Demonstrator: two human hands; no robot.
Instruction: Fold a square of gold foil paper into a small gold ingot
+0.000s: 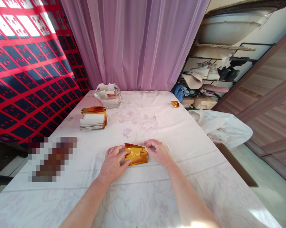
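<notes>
See a shiny gold paper (137, 157) on the table (152, 196), just below the middle of the frame. Pressing on its left end with the left hand (113, 161), with the thumb and pointing finger a bit apart. Pinching at its top right corner with the right hand (159, 152), fingers curled in and tips close together. Cannot tell how tight. See a thin flap (134, 146) sticking up along the paper's top edge. At the left, see a stack of white and gold sheets (92, 121), and just above it a clear bag (111, 100) full of papers. Toward the right, near the table's edge, see a small folded gold piece (175, 104). At the top, see a purple curtain (138, 41). At the right, see a big white bag (225, 126).
</notes>
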